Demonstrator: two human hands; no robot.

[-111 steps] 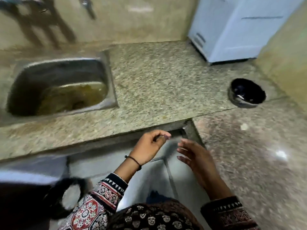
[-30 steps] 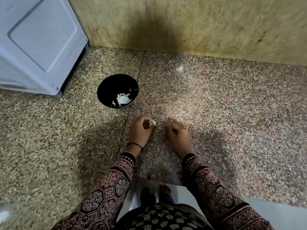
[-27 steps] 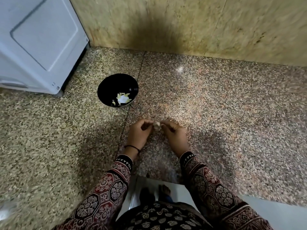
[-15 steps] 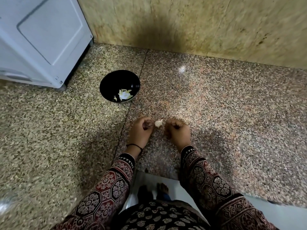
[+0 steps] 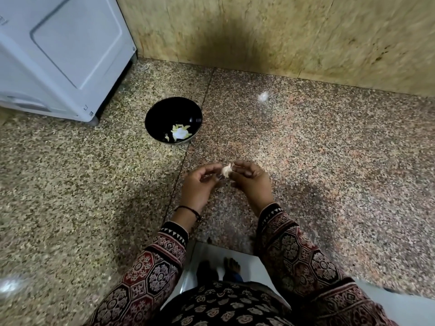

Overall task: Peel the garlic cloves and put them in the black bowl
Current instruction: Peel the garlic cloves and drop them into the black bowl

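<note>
Garlic clove (image 5: 226,171) pinched over counter (image 5: 329,161).
L hand (image 5: 197,187) & R hand (image 5: 253,184) fingers clamped on it; black bowl (image 5: 162,111) at 10 o'clock, pale bits (image 5: 180,132) inside.

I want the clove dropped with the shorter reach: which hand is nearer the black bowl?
Left. The left hand is toward the person, just right of the black bowl; the right hand lies farther right, beyond the garlic clove that both pinch.
</note>
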